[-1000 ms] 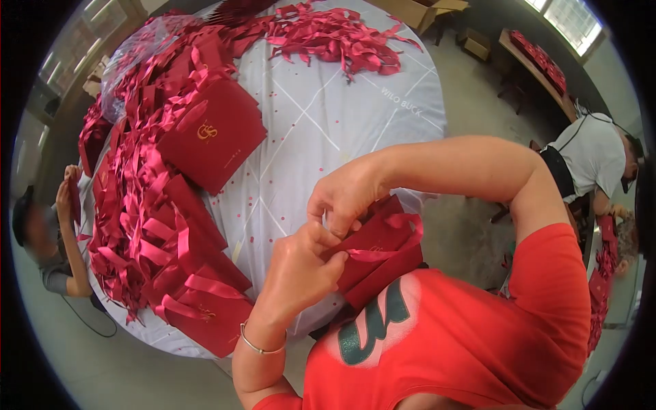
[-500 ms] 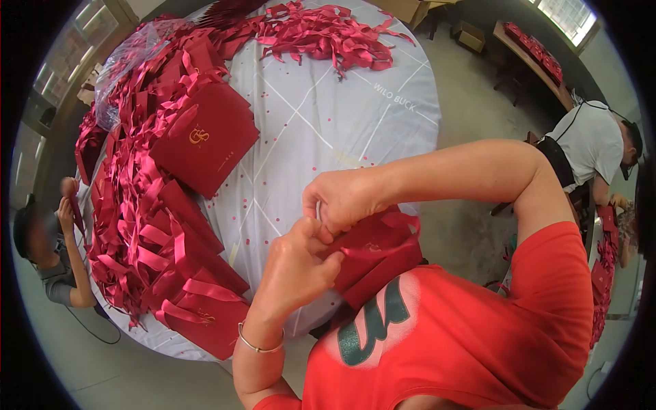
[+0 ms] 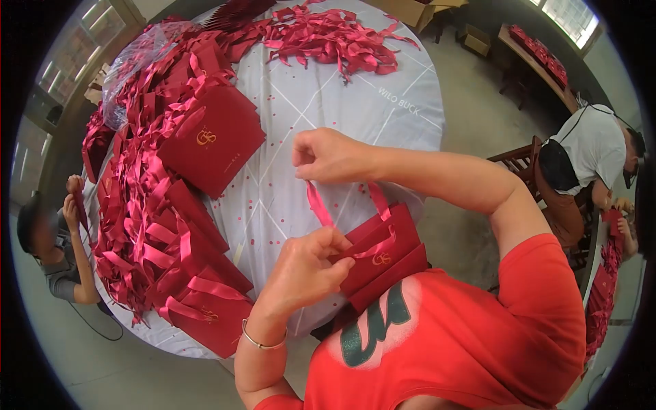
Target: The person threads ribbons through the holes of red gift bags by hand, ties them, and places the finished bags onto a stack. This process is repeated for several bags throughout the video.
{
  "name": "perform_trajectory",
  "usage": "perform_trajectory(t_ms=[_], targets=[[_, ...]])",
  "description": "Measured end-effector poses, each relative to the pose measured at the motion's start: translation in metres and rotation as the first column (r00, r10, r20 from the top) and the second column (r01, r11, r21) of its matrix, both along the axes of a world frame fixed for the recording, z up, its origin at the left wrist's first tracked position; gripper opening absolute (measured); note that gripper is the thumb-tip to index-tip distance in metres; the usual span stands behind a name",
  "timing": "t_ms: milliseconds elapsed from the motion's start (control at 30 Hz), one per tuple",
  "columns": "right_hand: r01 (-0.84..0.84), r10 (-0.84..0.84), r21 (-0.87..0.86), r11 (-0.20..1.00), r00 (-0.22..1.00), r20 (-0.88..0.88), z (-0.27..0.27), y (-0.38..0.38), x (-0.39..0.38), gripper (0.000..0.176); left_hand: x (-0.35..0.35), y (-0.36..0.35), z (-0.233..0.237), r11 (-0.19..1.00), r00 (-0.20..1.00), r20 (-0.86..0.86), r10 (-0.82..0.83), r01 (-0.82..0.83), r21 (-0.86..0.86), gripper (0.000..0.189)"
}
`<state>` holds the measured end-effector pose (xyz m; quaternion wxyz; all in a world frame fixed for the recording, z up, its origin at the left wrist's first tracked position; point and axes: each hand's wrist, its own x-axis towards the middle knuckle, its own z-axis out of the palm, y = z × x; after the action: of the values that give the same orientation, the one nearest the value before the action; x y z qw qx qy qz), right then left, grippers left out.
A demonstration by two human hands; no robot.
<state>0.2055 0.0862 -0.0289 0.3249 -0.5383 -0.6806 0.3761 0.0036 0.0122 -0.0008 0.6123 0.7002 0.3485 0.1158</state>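
A dark red paper gift bag [image 3: 393, 236] with a gold emblem and pink ribbon handles lies against my shirt at the table's edge. My left hand [image 3: 301, 270] is curled at the bag's upper left corner, its thumb and fingers closing around that edge. Above it, my right hand [image 3: 335, 156] is closed in a pinch over a raised ribbon handle [image 3: 318, 203]. The top of this loop is hidden behind the hand and forearm. A second ribbon [image 3: 383, 247] droops across the bag's front.
A heap of red bags with ribbons [image 3: 147, 212] covers the left of the round table [image 3: 294, 96]. Loose ribbons [image 3: 335, 41] lie at the back. Small red dots are scattered on the cloth. One person [image 3: 58, 249] is at the left, another [image 3: 591, 150] bends over at the right.
My right hand has moved up and away from my left hand, and a ribbon handle now stands raised from the bag. My left hand has stayed near the bag's corner.
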Motion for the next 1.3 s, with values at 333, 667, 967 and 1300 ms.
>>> perform_trajectory(t_ms=[333,667,967,1300], targets=[[0.099,-0.128,0.1,0.99,0.928,0.349,0.032,-0.037,0.05,0.018,0.002,0.004,-0.004,0.999,0.995,-0.092,0.03,-0.031,-0.016,0.015],[0.074,-0.02,-0.206,0.976,0.967,0.255,0.023,-0.055,0.055,0.018,0.003,0.0,-0.016,0.991,0.998,-0.036,0.044,-0.039,0.129,0.017],[0.058,-0.152,-0.438,0.897,0.971,-0.184,0.005,-0.026,0.031,0.016,-0.002,0.007,-0.022,0.977,0.999,-0.005,0.046,-0.044,0.209,0.019],[0.055,-0.083,-0.161,0.985,0.981,-0.175,-0.008,-0.016,0.013,0.03,-0.008,0.011,-0.021,0.959,0.995,-0.084,-0.045,0.067,0.275,0.027]])
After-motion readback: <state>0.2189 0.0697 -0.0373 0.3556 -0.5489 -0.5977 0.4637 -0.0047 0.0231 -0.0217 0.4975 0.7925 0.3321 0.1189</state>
